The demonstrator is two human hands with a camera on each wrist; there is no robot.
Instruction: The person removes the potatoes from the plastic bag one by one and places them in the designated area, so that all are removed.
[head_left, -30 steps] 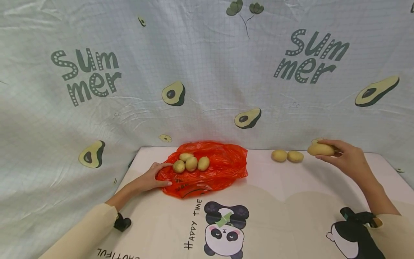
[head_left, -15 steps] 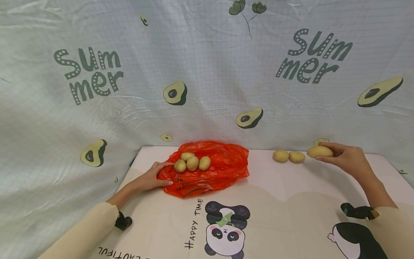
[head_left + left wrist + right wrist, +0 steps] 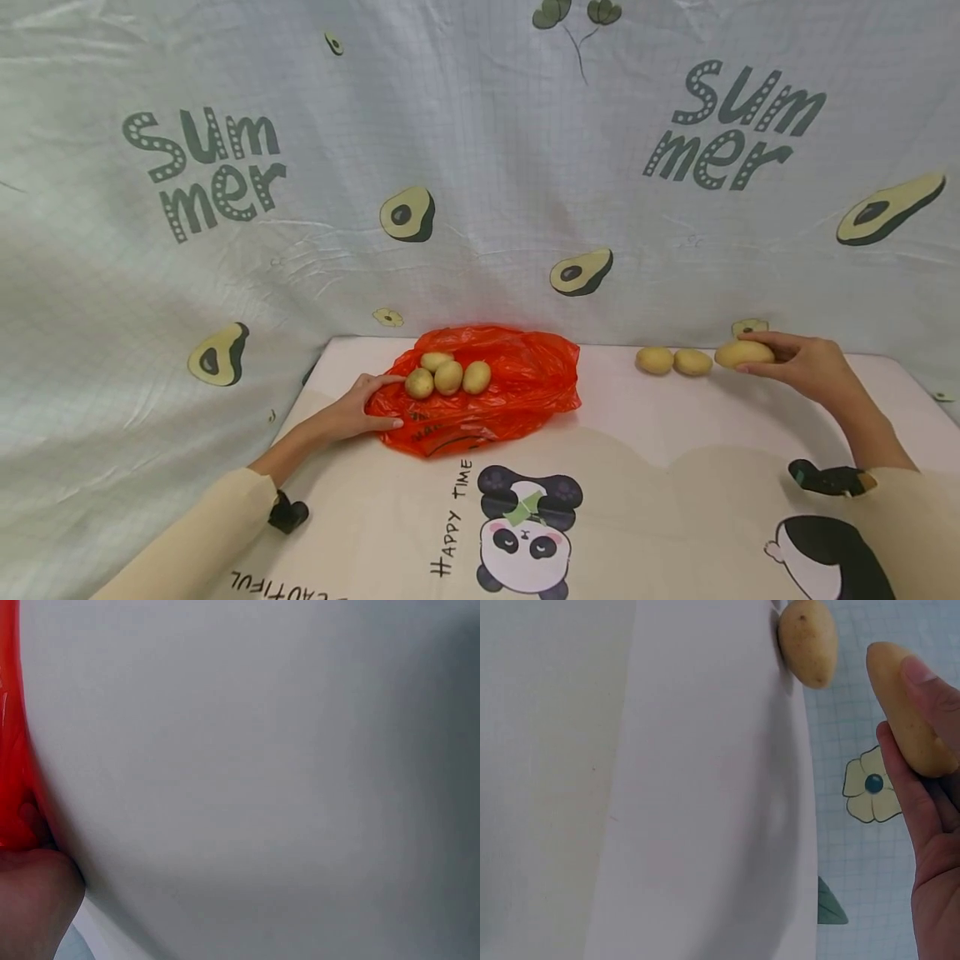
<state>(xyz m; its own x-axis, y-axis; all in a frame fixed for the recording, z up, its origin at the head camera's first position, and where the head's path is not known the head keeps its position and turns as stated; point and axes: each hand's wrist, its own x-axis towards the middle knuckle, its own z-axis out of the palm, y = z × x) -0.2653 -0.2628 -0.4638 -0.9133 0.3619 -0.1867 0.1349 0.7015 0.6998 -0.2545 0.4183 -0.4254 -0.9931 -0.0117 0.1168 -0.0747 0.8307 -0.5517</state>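
Nearest are two cream sleeves, the left sleeve (image 3: 202, 533) and the right sleeve (image 3: 907, 521), each with a black device at the cuff; between them a panda print (image 3: 525, 550) marks the pale worktop (image 3: 622, 417). Farther in, the left hand (image 3: 356, 414) rests at the left edge of a crumpled red plastic bag (image 3: 517, 417), its thumb and index finger spread apart; the other fingers are hidden, so whether they grasp the plastic I cannot tell. Four potatoes (image 3: 448, 378) lie close together on the red plastic, three clustered and one just to their right. Towards the far right, the right hand (image 3: 813, 367) grasps a single potato (image 3: 738, 356) between thumb and fingers. Two loose potatoes (image 3: 693, 362) lie side by side near it, by the worktop's far edge. Behind hangs a pale cloth (image 3: 480, 150) printed with avocados and "summer" lettering.
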